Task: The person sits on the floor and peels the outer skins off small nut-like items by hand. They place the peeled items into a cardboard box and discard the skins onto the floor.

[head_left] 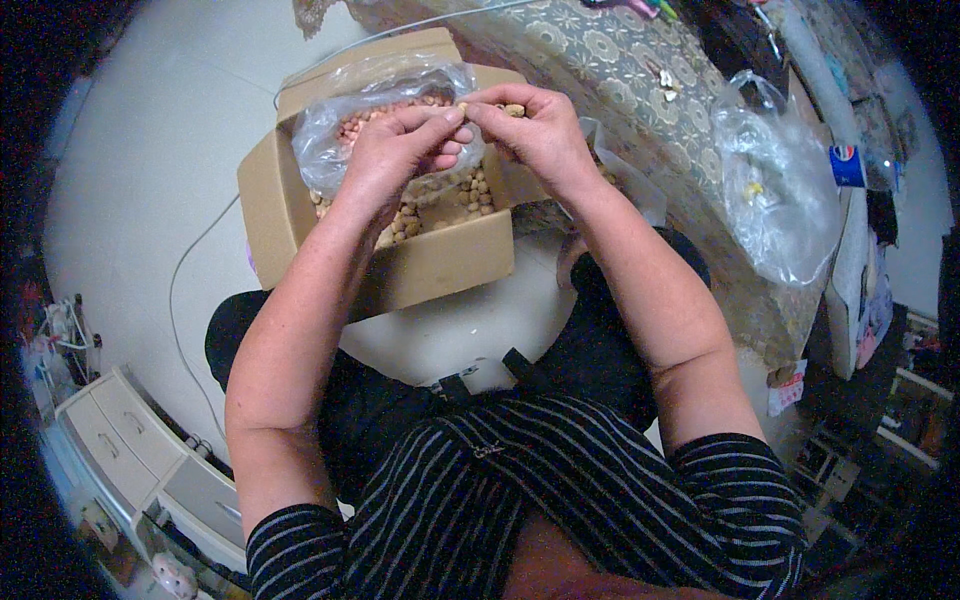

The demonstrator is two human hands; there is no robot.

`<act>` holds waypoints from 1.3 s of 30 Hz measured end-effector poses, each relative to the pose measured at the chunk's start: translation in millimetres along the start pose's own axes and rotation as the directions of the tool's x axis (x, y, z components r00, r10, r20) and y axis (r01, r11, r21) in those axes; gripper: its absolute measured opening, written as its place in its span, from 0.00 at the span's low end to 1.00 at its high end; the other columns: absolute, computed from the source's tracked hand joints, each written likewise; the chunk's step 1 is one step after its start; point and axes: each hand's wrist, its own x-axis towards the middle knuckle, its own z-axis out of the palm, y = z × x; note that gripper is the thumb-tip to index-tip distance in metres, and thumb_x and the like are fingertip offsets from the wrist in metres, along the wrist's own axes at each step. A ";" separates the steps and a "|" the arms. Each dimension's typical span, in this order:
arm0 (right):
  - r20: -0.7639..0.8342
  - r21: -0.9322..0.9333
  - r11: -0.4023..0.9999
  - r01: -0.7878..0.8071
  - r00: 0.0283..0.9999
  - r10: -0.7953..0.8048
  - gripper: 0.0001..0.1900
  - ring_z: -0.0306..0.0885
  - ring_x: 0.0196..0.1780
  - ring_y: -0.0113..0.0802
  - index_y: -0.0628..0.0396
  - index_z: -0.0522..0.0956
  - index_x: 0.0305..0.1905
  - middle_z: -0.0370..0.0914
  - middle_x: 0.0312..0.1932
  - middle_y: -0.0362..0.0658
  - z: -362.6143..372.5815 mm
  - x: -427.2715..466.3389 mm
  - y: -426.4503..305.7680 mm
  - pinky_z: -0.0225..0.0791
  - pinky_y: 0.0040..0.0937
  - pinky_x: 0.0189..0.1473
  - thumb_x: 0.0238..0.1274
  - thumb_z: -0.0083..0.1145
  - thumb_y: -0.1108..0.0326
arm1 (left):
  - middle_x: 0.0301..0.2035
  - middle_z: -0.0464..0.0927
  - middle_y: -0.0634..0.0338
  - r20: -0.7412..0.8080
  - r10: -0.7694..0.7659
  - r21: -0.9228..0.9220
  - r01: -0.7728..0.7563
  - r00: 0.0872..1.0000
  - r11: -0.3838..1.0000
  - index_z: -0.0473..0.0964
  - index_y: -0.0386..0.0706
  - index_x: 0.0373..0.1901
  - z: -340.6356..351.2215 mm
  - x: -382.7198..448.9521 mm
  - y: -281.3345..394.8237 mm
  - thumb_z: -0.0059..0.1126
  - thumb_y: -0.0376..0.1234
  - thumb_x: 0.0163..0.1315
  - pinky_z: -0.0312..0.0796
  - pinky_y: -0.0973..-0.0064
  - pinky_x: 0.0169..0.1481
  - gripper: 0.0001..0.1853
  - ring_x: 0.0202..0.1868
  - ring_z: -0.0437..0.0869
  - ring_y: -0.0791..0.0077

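My left hand point(409, 142) and my right hand point(529, 127) meet fingertip to fingertip over an open cardboard box point(442, 259). Between the fingertips is a small pale piece point(462, 109), partly hidden, pinched by both hands. An unshelled peanut point(514, 110) rests in the curled fingers of my right hand. Inside the box, a clear plastic bag point(319, 150) holds many pinkish shelled peanuts point(352, 129). Loose peanuts in their shells point(476, 191) lie at the near side of the box, beside and below the bag; my left wrist and forearm hide some of them.
A patterned cloth point(615, 52) covers a surface at the right, bearing a clear plastic bag point(780, 202) and small scraps point(667, 86). A blue can point(847, 166) stands beyond. A thin cable point(176, 300) runs along the floor at the left, near a drawer cabinet point(120, 442).
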 end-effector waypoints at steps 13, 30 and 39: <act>-0.034 -0.004 1.000 0.029 0.999 -0.029 0.06 0.64 0.20 0.15 0.57 0.78 0.30 0.71 0.18 0.33 4.0 -2.0 6.3 0.56 0.15 0.19 0.53 0.57 0.66 | 0.28 0.78 0.63 0.028 0.013 0.120 -0.017 1.000 0.993 0.76 0.35 0.35 1.7 -0.9 -1.4 0.52 0.38 0.62 0.71 0.86 0.32 0.14 0.27 0.75 0.83; -0.130 0.167 0.986 0.018 0.992 0.004 0.06 0.63 0.18 0.16 0.59 0.78 0.29 0.75 0.21 0.36 18.8 -6.9 1.3 0.55 0.15 0.18 0.54 0.55 0.68 | 0.21 0.65 0.69 -0.015 -0.022 0.007 0.022 1.000 1.000 0.70 0.41 0.29 18.1 -1.6 -7.9 0.45 0.43 0.65 0.60 0.87 0.23 0.15 0.21 0.64 0.85; 0.015 0.202 0.960 -0.192 0.981 0.193 0.10 0.67 0.21 0.17 0.58 0.80 0.35 0.76 0.23 0.36 -2.1 -12.4 -3.4 0.58 0.15 0.19 0.53 0.59 0.64 | 0.24 0.70 0.67 0.068 -0.050 -0.022 0.051 0.996 0.998 0.71 0.39 0.35 17.8 -2.7 -7.5 0.41 0.42 0.67 0.68 0.87 0.28 0.15 0.24 0.69 0.85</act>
